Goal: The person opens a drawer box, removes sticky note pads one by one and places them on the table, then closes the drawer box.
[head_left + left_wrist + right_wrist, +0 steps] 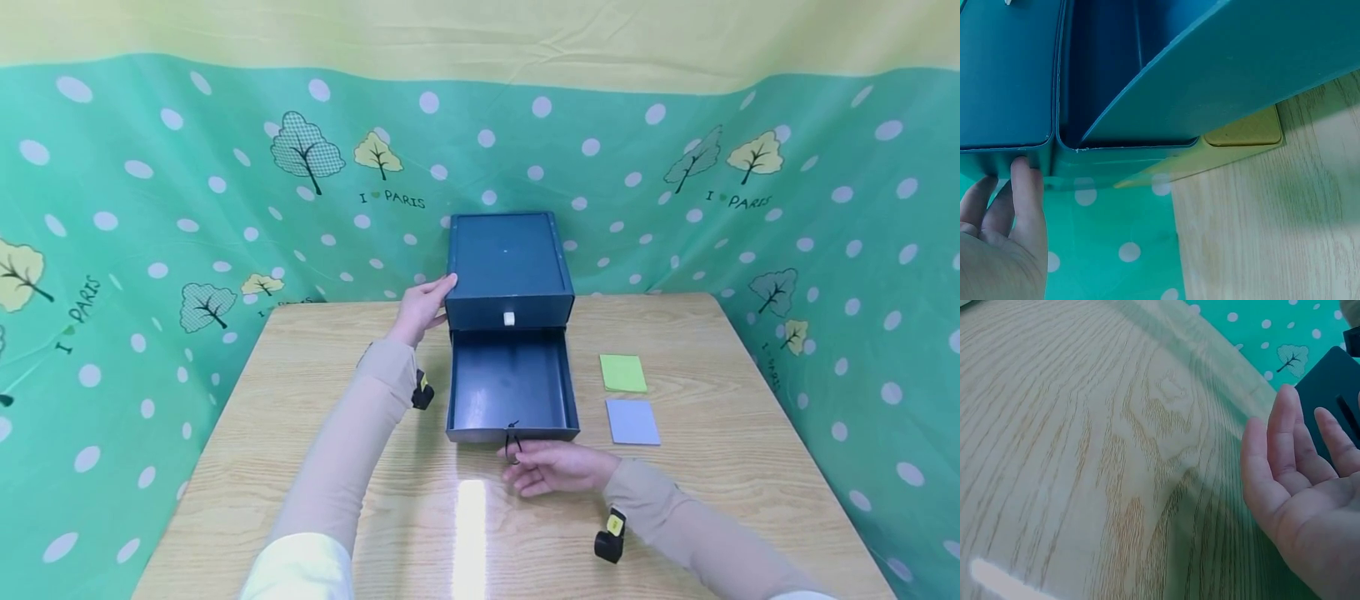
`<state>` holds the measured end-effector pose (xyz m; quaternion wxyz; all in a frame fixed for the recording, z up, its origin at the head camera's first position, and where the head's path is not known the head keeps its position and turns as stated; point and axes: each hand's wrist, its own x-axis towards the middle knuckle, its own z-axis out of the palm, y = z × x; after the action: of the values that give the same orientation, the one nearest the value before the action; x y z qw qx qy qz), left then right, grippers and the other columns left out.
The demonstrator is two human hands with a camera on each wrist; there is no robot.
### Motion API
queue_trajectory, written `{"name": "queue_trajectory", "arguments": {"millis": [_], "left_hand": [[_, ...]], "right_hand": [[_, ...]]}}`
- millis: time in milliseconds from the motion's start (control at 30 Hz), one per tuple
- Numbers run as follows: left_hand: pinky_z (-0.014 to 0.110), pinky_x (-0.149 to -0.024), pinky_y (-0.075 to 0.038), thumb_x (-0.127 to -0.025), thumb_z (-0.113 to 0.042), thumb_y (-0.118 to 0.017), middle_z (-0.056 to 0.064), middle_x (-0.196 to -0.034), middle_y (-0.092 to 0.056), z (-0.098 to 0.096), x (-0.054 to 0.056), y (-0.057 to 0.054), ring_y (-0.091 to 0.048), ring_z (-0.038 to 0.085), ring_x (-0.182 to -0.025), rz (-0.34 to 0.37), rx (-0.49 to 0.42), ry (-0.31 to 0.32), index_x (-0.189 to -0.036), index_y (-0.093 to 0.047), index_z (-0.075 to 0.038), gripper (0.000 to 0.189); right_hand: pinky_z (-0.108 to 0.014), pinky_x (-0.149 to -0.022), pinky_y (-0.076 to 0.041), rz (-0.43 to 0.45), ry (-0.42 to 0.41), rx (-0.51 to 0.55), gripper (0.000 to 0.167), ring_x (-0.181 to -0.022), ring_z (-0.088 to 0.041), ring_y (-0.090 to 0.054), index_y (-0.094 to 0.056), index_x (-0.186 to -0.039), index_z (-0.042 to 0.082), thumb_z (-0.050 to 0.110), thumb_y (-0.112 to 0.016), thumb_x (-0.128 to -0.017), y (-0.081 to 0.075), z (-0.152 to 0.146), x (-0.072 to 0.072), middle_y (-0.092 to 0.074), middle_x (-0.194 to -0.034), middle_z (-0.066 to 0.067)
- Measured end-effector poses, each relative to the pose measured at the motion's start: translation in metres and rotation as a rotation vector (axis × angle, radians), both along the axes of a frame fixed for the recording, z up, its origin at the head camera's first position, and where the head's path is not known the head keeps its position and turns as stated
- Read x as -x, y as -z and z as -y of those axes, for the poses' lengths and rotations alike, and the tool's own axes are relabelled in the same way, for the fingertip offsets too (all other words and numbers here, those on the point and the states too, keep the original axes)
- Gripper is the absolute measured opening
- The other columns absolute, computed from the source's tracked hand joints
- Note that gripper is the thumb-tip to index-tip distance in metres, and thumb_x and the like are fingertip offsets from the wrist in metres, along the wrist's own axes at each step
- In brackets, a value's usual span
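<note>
Gaping blue drawer (510, 383), left grip (423, 310) uncurled against cabinet (506, 254), right grip (555, 467) slack at cord (513, 426).

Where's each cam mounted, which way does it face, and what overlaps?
Head: worn on the head, facing forward and down at the drawer unit and open drawer; shows both sleeved arms, left hand, right hand.
Left wrist: on that wrist, facing the unit's side and drawer; left hand shows.
Right wrist: on that wrist, facing across the tabletop; right hand and apparently a sleeve edge show.
Shared, head/left wrist: left hand touching the unit.
</note>
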<state>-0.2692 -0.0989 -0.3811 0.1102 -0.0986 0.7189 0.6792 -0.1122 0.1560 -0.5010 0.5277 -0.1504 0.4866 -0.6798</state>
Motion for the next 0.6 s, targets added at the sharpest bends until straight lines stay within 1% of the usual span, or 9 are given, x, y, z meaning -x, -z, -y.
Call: {"name": "queue_trajectory", "arguments": {"millis": [200,367,500,600], "left_hand": [[0.042,-0.104,-0.045,-0.089,-0.045,-0.062,-0.005,-0.149,-0.040,0.0001,0.0007,0.0006,-0.049,0.023,-0.129,-0.003,-0.002,0.005,-0.138,-0.050,-0.013,0.060],[0.041,-0.104,-0.045,-0.089,-0.045,-0.063,-0.006,-0.148,-0.041,0.0002,0.0010,0.0007,-0.050,0.023,-0.128,-0.005,0.003,0.005,-0.138,-0.050,-0.013,0.060],[0.041,-0.103,-0.046,-0.089,-0.045,-0.062,-0.006,-0.148,-0.041,0.0003,0.0012,0.0006,-0.050,0.023,-0.127,-0.006,0.011,0.002,-0.138,-0.050,-0.013,0.059],[0.040,-0.103,-0.046,-0.089,-0.045,-0.062,-0.007,-0.148,-0.041,0.0003,0.0005,0.0003,-0.050,0.023,-0.127,-0.004,0.017,0.003,-0.138,-0.050,-0.014,0.059]], "right_hand": [[-0.033,-0.099,-0.047,0.011,0.023,0.014,0.055,-0.097,-0.011,-0.060,-0.020,-0.144,-0.008,0.018,-0.041,-0.101,0.0016,0.0032,-0.0007,-0.064,-0.108,0.002],[-0.032,-0.098,-0.048,-0.002,0.035,0.011,0.049,-0.096,-0.010,-0.060,-0.031,-0.141,-0.005,0.020,-0.044,-0.101,0.0028,0.0042,-0.0017,-0.065,-0.106,0.004],[-0.030,-0.096,-0.048,0.009,0.038,0.014,0.039,-0.095,-0.009,-0.060,-0.042,-0.136,0.003,0.018,-0.045,-0.100,0.0029,0.0046,-0.0021,-0.065,-0.104,0.005],[-0.029,-0.095,-0.049,0.010,0.037,0.016,0.033,-0.095,-0.009,-0.060,-0.046,-0.132,0.007,0.016,-0.045,-0.100,0.0031,0.0050,-0.0023,-0.065,-0.104,0.004]]}}
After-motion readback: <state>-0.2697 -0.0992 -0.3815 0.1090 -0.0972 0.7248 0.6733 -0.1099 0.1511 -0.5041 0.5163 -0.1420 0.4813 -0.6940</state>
